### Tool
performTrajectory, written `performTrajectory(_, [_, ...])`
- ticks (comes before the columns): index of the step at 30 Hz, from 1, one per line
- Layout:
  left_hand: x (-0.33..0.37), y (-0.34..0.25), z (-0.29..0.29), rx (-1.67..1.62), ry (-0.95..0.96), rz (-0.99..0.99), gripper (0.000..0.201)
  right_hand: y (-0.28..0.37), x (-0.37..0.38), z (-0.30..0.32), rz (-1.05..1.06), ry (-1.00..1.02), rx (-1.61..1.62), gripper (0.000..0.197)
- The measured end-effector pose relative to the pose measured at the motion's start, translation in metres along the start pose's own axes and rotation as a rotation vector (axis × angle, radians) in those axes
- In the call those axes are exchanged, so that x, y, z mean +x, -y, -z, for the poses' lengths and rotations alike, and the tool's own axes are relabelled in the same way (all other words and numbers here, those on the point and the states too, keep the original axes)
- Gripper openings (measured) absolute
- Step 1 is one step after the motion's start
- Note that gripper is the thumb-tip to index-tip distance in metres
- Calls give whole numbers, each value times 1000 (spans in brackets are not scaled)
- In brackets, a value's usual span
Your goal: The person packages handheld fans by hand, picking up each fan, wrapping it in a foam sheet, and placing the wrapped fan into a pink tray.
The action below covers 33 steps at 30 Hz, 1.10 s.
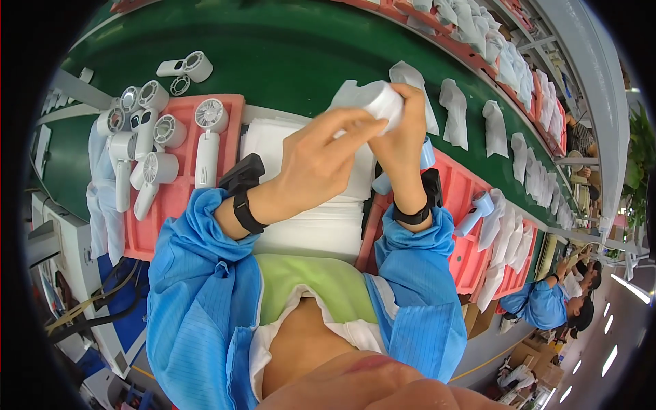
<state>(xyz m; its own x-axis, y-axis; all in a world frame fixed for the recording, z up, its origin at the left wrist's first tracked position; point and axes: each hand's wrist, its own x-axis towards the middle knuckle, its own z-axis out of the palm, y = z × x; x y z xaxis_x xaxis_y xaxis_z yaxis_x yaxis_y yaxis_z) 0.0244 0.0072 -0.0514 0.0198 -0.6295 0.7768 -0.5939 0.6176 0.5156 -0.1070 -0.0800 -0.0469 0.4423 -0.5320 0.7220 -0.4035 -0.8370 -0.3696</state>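
In front of me, above the green belt, my right hand point(402, 133) is closed round a white-wrapped item point(378, 102). Its thin white sleeve looks like those on the wrapped pieces nearby; what lies inside is hidden. The fingers of my left hand point(318, 160) are pressed together against the lower edge of the wrapping, slightly blurred. Below both hands lies a stack of flat white sleeves point(311, 225). A white handheld fan point(208, 143) rests in the pink tray point(232, 113) to the left, beside several more. A light blue handheld fan point(475, 213) sits in the right-hand pink tray point(465, 270).
White-wrapped pieces point(454, 113) stand in a row along the green belt point(273, 51), running off to the right. Another white fan point(195, 66) lies on the belt at far left. Filled racks point(471, 41) rise behind. A co-worker in blue point(543, 304) sits at far right.
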Motion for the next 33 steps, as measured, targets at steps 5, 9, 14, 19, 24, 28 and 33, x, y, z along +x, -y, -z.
performTrajectory(5, [10,1,7,32,79,270,47,29,-13,-2,-429,0,357,57])
performTrajectory(9, [18,22,27,-201,11,236,48,35,-8,3,-208,-15,490,58])
performTrajectory(14, [32,28,49,-720,121,165,42,9,-12,-1,-84,185,397,54])
performTrajectory(19, [20,25,43,-320,-164,256,32,4,-15,-6,-207,141,21,42])
performTrajectory(24, [17,15,33,-115,-181,80,23,23,-19,-7,-236,148,-25,43])
performTrajectory(28, [21,14,40,-6,-167,31,16,27,-16,-3,-190,101,-63,44])
performTrajectory(33, [29,53,51,-192,-315,222,16,21,-8,22,-501,352,491,47])
